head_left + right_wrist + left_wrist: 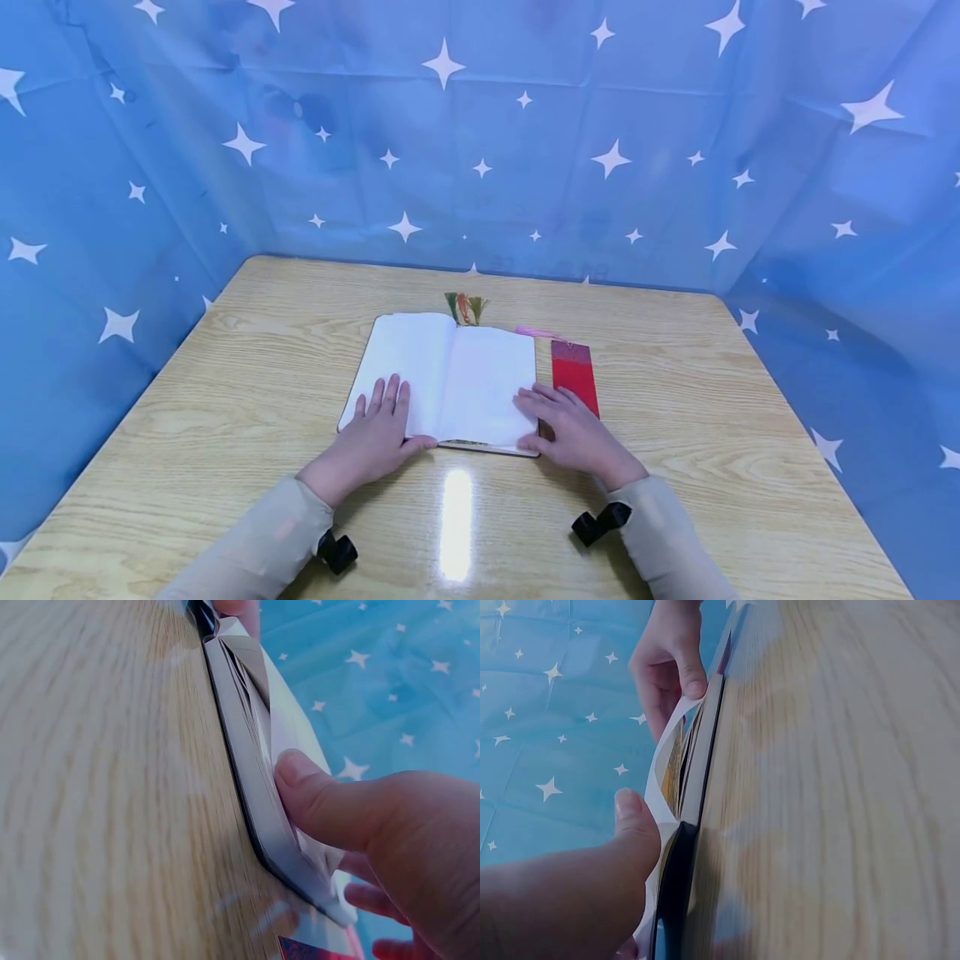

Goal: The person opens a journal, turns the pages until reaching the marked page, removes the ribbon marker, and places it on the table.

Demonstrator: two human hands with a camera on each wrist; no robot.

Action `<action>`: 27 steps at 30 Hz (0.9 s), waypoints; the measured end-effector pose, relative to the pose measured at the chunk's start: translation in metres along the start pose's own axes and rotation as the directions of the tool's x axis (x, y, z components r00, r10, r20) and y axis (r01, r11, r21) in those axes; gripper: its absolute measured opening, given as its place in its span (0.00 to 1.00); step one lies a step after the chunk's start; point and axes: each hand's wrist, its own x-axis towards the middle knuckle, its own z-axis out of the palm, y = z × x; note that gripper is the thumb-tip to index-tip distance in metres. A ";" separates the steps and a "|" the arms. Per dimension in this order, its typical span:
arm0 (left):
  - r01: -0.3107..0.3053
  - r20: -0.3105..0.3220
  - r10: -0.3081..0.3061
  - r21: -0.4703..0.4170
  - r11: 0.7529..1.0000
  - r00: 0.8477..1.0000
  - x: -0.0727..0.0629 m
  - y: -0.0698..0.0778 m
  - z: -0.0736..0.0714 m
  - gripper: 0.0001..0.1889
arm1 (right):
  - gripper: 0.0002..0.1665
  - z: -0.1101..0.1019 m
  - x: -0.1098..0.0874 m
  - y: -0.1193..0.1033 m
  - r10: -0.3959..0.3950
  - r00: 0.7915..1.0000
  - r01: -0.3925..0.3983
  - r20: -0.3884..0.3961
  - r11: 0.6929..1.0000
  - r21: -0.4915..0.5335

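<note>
An open notebook [491,375] with white pages and a dark cover lies on the table. My left hand [381,433] rests on its left page, fingers stretched toward the top and thumb near the centre fold. At the right edge, my right hand [573,429] pinches a page [289,720] between thumb and fingers. That page bows up off the stack, leaving a gap at the bottom edge where something golden [673,776] shows inside. Green, orange and olive tassels [465,308] stick out past the top of the notebook.
A red bookmark [574,375] with a pink tassel [536,332] lies just right of the notebook, partly behind my right hand. The wooden table [262,350] ends at a blue star-patterned cloth [525,192] behind and at both sides.
</note>
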 end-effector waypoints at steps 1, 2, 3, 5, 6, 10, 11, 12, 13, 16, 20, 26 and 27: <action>0.002 0.000 -0.002 -0.001 1.000 1.000 0.001 0.001 0.000 0.50 | 0.40 0.000 0.000 -0.001 -0.004 1.000 0.004 -0.003 1.000 0.000; 0.007 0.001 -0.007 -0.004 1.000 1.000 0.001 0.002 0.000 0.51 | 0.40 0.000 0.000 -0.001 -0.004 1.000 0.004 -0.005 1.000 0.003; 0.014 0.004 -0.014 -0.003 1.000 1.000 0.001 0.003 0.001 0.51 | 0.39 0.000 0.000 -0.001 -0.006 1.000 0.006 -0.009 1.000 0.006; 0.030 0.010 -0.030 -0.004 1.000 1.000 0.002 0.005 0.001 0.53 | 0.38 0.000 0.000 -0.003 -0.006 1.000 0.006 -0.018 1.000 0.008; 0.038 0.013 -0.038 -0.003 0.999 0.999 0.002 0.006 0.001 0.53 | 0.37 0.000 0.001 -0.003 -0.011 1.000 0.011 -0.026 1.000 0.005; 0.052 0.003 -0.052 -0.003 0.999 0.999 0.002 0.008 0.001 0.56 | 0.35 0.000 0.002 -0.005 -0.029 0.997 0.029 -0.075 1.000 -0.001; 0.052 -0.002 -0.052 -0.001 0.999 0.999 0.002 0.008 0.001 0.56 | 0.35 0.000 0.003 -0.006 -0.034 0.995 0.034 -0.092 0.999 -0.003; 0.051 -0.007 -0.051 -0.001 0.999 0.999 0.002 0.009 0.002 0.56 | 0.34 0.000 0.003 -0.007 -0.041 0.993 0.041 -0.111 0.999 -0.004; 0.048 -0.015 -0.048 0.001 0.999 0.999 0.003 0.009 0.002 0.56 | 0.34 -0.001 0.003 -0.008 -0.051 0.990 0.051 -0.132 0.999 -0.003; 0.047 -0.024 -0.047 0.012 0.999 0.999 0.004 0.010 0.003 0.55 | 0.34 -0.001 0.004 -0.012 -0.081 0.977 0.081 -0.195 0.997 -0.009; 0.056 -0.025 -0.055 0.050 0.997 0.998 0.005 0.014 0.003 0.55 | 0.35 -0.002 0.007 -0.017 -0.117 0.959 0.107 -0.258 0.993 -0.053; 0.072 -0.045 -0.068 0.091 0.993 0.997 0.006 0.017 0.004 0.55 | 0.38 -0.005 0.011 -0.026 -0.156 0.938 0.127 -0.310 0.986 -0.112; 0.073 -0.055 -0.068 0.090 0.993 0.996 0.006 0.018 0.004 0.54 | 0.38 -0.006 0.012 -0.027 -0.167 0.933 0.134 -0.319 0.983 -0.122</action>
